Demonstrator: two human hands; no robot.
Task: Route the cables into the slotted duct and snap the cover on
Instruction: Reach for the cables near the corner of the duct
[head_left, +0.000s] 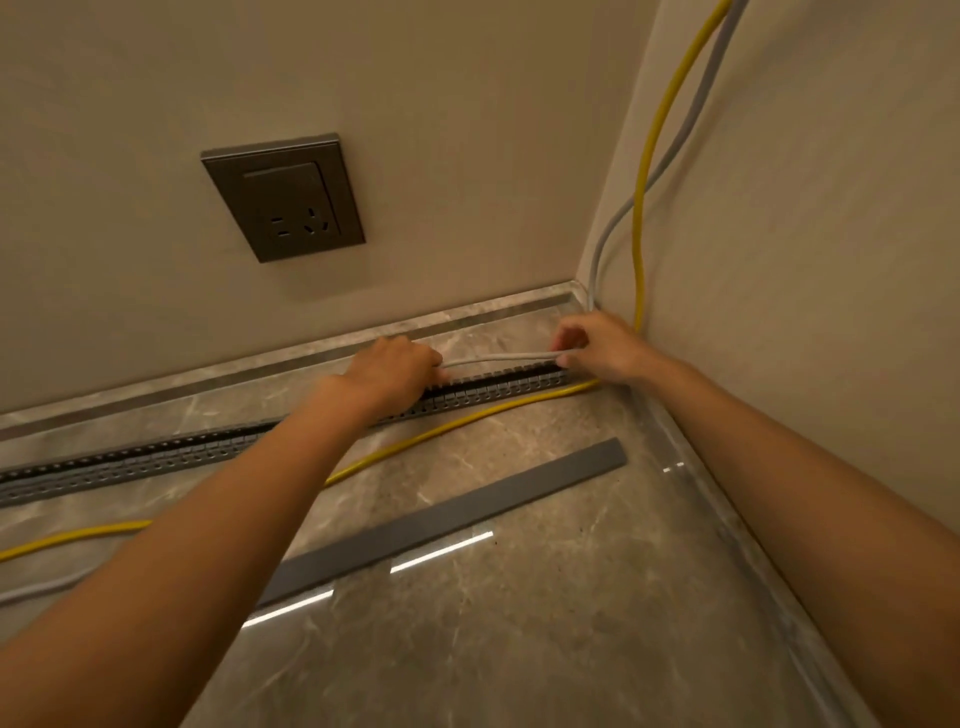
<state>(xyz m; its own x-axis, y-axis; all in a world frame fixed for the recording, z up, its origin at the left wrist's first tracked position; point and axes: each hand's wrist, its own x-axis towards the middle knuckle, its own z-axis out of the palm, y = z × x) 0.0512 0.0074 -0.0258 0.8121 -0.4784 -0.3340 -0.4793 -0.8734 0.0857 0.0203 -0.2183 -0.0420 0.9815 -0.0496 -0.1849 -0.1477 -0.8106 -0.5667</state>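
A grey slotted duct (498, 389) lies open along the back of the marble counter, parallel to the wall. A grey cable (498, 358) is stretched just above the duct's right end, with my left hand (395, 371) and my right hand (597, 348) each pinching one end of that span. The same cable climbs the corner behind my right hand. On the counter in front of the duct lies a yellow cable (441, 428), outside it, which rises up the right wall. The flat grey cover strip (452, 519) rests loose on the counter nearer to me.
A dark wall socket (283, 200) sits on the back wall above the duct. The counter (519, 623) ends at walls behind and to the right. Another stretch of grey cable (36, 590) lies at the left edge.
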